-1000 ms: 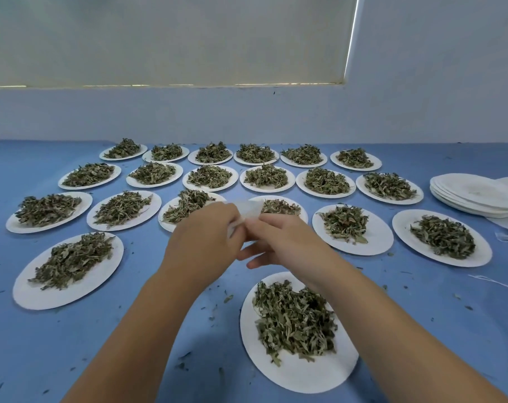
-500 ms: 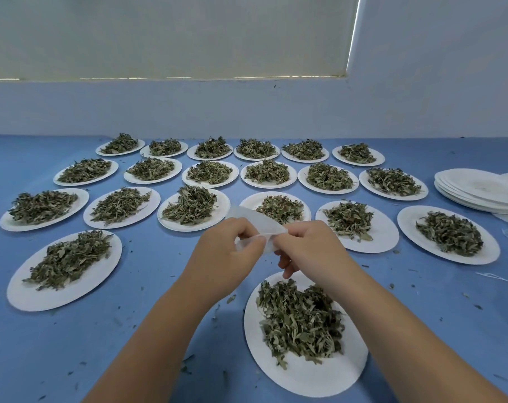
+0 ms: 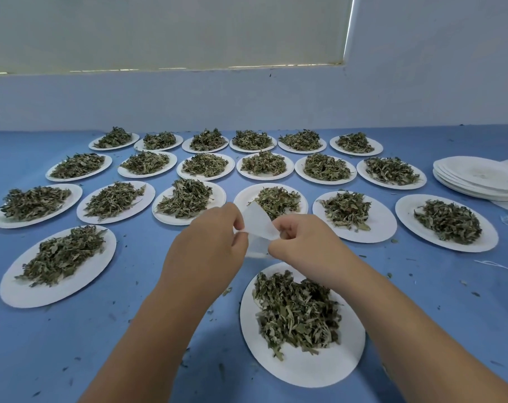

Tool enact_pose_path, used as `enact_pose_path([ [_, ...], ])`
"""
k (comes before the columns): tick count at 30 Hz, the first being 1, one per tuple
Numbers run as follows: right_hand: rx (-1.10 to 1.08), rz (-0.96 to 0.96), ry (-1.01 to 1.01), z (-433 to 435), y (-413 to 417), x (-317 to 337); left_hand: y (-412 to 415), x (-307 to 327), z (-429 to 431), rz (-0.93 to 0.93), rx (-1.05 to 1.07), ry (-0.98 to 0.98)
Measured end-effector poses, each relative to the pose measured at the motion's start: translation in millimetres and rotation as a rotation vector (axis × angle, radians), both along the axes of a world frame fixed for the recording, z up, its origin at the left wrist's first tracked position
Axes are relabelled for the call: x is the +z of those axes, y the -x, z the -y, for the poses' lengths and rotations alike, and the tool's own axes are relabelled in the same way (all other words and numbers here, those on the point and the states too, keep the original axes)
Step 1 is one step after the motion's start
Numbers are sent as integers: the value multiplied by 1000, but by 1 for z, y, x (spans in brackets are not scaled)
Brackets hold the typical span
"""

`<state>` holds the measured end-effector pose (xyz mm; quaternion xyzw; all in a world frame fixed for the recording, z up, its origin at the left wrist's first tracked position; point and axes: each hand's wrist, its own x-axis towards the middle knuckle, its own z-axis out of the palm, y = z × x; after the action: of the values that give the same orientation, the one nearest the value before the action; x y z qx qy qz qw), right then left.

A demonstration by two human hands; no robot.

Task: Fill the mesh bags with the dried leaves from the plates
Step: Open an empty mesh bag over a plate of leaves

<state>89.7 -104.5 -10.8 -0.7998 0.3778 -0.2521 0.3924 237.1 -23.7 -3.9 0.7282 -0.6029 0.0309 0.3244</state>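
Hands first: your left hand (image 3: 209,242) and right hand (image 3: 305,242) are close together. Each pinches an edge of the one thin white mesh bag (image 3: 258,225), which hangs in the air between them just beyond the nearest plate (image 3: 305,370). I judge you are working its mouth open, and that is where trouble could start. The mesh looks flimsy. If either pinch catches both layers, the mouth will stay closed, and a harder tug could tear the fabric or pull it from your fingers onto the desk (image 3: 130,330). As far as I can see, nothing has gone in yet. A mouth opened only partway would let the dried leaves (image 3: 296,315) scatter as you load them, and loose bits already lie on the desk around the nearest plate. Your right forearm passes low over or just beside that plate's right rim, so a careless sweep could drag leaves off or tip the light plate.

As for pose, both wrists are raised and turned inward, with thumbs and forefingers curled on the bag. Your forearms converge from either side of the nearest plate. Beyond that plate sit rows of further filled plates (image 3: 383,225), and far to its right a stack of empty plates (image 3: 476,175)
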Motion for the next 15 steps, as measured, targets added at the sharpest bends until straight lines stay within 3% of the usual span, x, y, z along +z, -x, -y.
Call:
enact_pose_path([
  [8, -65, -26, 29, 0, -5, -9, -4, -8, -3, -15, -146, -11],
  [15, -95, -64, -21, 1, 0, -8, -18, -11, -7, -313, -274, -3],
])
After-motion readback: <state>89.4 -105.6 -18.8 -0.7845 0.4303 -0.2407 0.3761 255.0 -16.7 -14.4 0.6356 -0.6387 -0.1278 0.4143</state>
